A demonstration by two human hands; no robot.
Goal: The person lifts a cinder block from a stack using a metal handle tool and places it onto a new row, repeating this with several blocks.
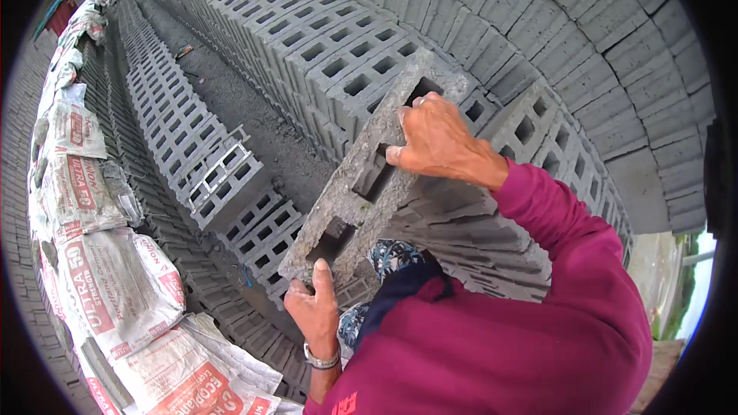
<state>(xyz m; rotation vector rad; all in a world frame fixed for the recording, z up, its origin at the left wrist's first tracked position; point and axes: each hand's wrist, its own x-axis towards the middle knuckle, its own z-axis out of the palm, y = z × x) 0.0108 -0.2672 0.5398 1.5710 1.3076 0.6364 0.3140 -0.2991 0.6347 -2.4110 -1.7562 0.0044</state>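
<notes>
I carry a grey hollow concrete block tilted on a diagonal in front of my chest, its open cells facing up. My left hand, a metal watch on its wrist, grips the block's lower near end with the thumb on the rim. My right hand, in a magenta sleeve, clasps the block's upper far end, fingers hooked over the edge into a cell. Both hands are shut on it.
Long rows of hollow blocks lie on the ground to the left and centre, with a gritty strip of ground between them. A tall stack of blocks rises on the right. Filled printed cement sacks line the left edge.
</notes>
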